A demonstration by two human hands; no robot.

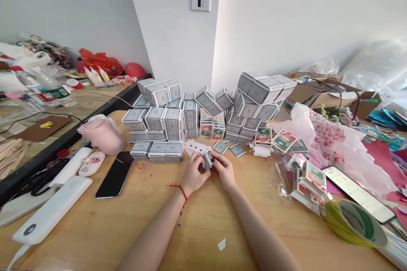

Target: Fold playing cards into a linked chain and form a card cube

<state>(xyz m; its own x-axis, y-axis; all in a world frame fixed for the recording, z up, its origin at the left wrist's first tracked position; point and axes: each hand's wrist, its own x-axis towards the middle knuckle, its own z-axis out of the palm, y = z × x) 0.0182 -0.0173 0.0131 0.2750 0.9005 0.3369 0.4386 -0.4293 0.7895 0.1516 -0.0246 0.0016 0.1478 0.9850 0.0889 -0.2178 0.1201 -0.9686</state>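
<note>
Just in front of the stacks, a grey-backed playing card (207, 163) is pinched between my two hands; how many cards are there I cannot make out. My left hand (195, 173), with a red string at the wrist, curls its fingers around the left side. At the right edge, my right hand (225, 172) grips with thumb and fingertips. Face-up cards with red diamonds (196, 147) lie fanned right behind my fingers. To their right, two grey card pieces (229, 149) rest flat on the table. Blocks built of grey-backed cards (165, 122) rise behind, left and right.
Red and green card boxes (313, 178) lie at right, beside a crumpled plastic bag (321, 135), a lit phone (358, 192) and a roll of yellow tape (352, 222). A dark phone (115, 175) and a white power bank (54, 209) lie left. A paper scrap (221, 244) sits in front.
</note>
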